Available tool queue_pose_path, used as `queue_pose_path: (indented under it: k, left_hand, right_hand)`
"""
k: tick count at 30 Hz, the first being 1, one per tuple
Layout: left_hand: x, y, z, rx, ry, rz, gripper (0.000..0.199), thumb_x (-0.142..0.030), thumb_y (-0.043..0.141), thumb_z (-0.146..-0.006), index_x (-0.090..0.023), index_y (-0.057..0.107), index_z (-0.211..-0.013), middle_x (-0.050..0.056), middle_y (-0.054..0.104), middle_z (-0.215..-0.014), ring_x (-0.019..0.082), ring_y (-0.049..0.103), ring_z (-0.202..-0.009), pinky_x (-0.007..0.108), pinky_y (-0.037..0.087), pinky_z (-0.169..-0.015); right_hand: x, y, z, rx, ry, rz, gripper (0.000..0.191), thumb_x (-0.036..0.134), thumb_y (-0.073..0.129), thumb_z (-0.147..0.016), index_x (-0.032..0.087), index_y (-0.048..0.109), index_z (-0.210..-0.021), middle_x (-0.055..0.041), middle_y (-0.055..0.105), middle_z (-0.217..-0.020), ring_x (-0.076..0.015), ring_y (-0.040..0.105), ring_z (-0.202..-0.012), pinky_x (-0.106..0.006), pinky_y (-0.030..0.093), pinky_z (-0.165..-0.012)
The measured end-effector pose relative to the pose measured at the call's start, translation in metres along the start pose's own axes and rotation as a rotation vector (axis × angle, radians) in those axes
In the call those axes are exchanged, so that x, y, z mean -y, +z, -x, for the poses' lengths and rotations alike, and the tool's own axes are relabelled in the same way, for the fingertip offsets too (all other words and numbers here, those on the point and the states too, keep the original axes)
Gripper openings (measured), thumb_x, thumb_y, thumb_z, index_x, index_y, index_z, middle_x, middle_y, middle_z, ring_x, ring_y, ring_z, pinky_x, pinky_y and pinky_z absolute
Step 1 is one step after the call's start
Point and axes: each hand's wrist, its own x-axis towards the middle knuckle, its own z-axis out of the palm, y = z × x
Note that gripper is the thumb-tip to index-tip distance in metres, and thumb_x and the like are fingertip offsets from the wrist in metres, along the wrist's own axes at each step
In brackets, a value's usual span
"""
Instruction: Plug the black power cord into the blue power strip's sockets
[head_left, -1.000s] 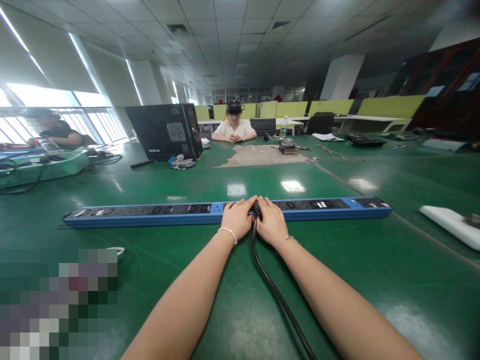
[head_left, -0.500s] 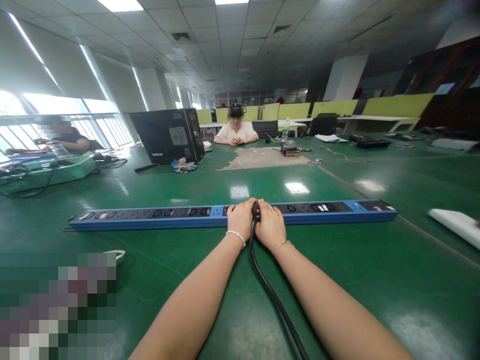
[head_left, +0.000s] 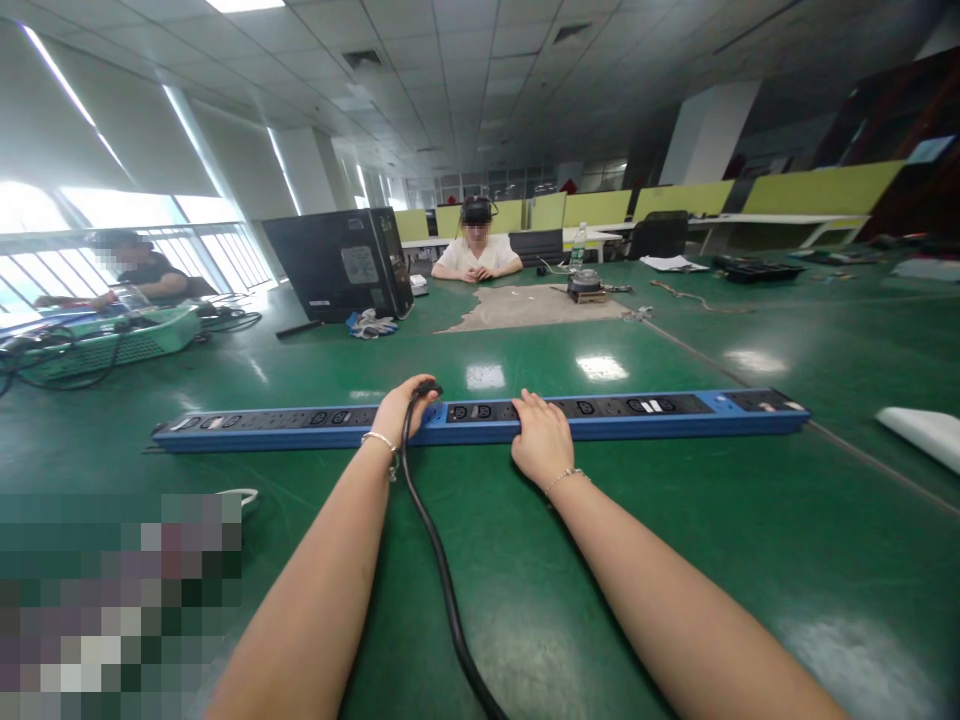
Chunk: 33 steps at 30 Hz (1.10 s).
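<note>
Plug (head_left: pixel 427 388) pinched in left hand (head_left: pixel 396 410) fingers, seemingly lifted; right hand (head_left: pixel 541 440) flat, unclenched, on power strip (head_left: pixel 645 415).

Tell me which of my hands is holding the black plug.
Your left hand grips the black plug above the power strip; your right hand only presses the strip.

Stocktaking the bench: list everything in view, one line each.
power strip: 1, blue, across table centre
plug: 1, black, in left hand, over the strip
cable: 1, black, running from plug toward camera
table: 1, green
computer case: 1, black, far left
crate: 1, green, left edge
bottle: 1, clear, far side
people: 2, seated far side
left hand: holds plug
right hand: rests on strip
</note>
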Motion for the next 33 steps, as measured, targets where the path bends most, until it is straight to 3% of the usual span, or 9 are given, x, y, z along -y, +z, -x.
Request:
queue_pose_path:
  k: [4,10,18,28,30,33]
  left_hand:
    - [0.013,-0.003,0.008,0.043,0.046,-0.069,0.033,-0.030,0.047,-0.083,-0.022,0.057,-0.114,0.004,0.068,-0.106,0.019,0.063,-0.096,0.031,0.048,-0.087]
    - [0.012,0.006,0.018,0.066,0.104,-0.202,0.034,-0.039,0.047,-0.085,-0.028,0.055,-0.116,0.003,0.068,-0.107,0.020,0.064,-0.094,0.030,0.048,-0.082]
    - [0.007,0.010,0.033,-0.025,0.164,-0.317,0.031,-0.037,0.043,-0.087,-0.030,0.054,-0.115,0.001,0.068,-0.108,0.020,0.063,-0.098,0.029,0.046,-0.082]
    - [0.017,0.032,0.031,-0.158,0.166,-0.166,0.033,-0.042,0.051,-0.083,-0.026,0.057,-0.111,0.002,0.069,-0.101,0.019,0.064,-0.090,0.029,0.046,-0.083]
    - [0.016,0.030,0.030,-0.228,0.156,-0.107,0.033,-0.041,0.051,-0.083,-0.026,0.057,-0.111,0.002,0.069,-0.100,0.019,0.064,-0.089,0.028,0.046,-0.083]
    - [0.021,0.012,0.026,-0.451,0.047,0.005,0.034,-0.040,0.050,-0.083,-0.025,0.056,-0.113,0.002,0.067,-0.104,0.019,0.063,-0.090,0.028,0.046,-0.082]
  right_hand:
    - [0.000,-0.001,-0.001,0.009,0.003,-0.006,0.050,0.009,0.042,-0.073,0.011,0.054,-0.121,-0.0106,0.048,-0.135,-0.0212,0.040,-0.126,-0.037,0.024,-0.106]
    - [0.000,0.000,-0.001,0.010,0.006,-0.003,0.050,0.009,0.043,-0.073,0.011,0.054,-0.122,-0.0096,0.048,-0.134,-0.0206,0.040,-0.126,-0.036,0.023,-0.106]
    - [0.002,-0.002,-0.001,0.027,0.016,0.001,0.050,0.009,0.044,-0.072,0.012,0.054,-0.121,-0.0089,0.048,-0.135,-0.0195,0.039,-0.127,-0.036,0.022,-0.106]
    - [0.002,-0.002,-0.001,0.016,0.024,-0.004,0.051,0.009,0.045,-0.070,0.014,0.055,-0.120,-0.0076,0.050,-0.133,-0.0186,0.040,-0.126,-0.035,0.022,-0.106]
    - [0.001,-0.002,-0.001,0.017,0.020,-0.003,0.052,0.008,0.045,-0.070,0.014,0.054,-0.120,-0.0078,0.050,-0.133,-0.0185,0.040,-0.126,-0.035,0.023,-0.106]
    - [0.001,-0.002,-0.001,0.019,0.013,0.003,0.052,0.008,0.044,-0.070,0.013,0.054,-0.121,-0.0079,0.051,-0.133,-0.0188,0.040,-0.126,-0.035,0.023,-0.106]
